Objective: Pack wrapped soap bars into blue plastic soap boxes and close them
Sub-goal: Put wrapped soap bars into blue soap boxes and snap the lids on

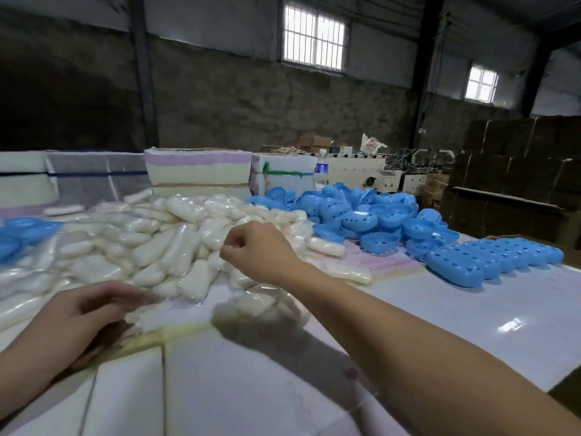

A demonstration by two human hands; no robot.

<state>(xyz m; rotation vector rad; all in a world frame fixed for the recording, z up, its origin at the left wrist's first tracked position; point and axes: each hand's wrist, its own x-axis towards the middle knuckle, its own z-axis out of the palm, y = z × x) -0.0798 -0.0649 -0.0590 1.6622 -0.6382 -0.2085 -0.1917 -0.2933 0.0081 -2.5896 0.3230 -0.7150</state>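
A big heap of wrapped soap bars [176, 243], white in clear film, covers the left and middle of the table. My right hand [254, 250] hovers over the heap's right side with its fingers curled shut, and no object shows in it. My left hand [91, 309] is low at the heap's near edge, blurred, fingers loosely apart, holding nothing. A blurred soap bar [261, 306] lies under my right forearm. Loose blue box halves [361, 215] are piled at the back right. A row of closed blue soap boxes [490, 259] lies to the right.
More blue box halves [22, 237] lie at the far left. The white table [440, 309] is glossy at the near right. Behind stand stacked striped blocks [198, 171], a water bottle [321, 166], a machine [361, 174] and cardboard cartons [518, 171].
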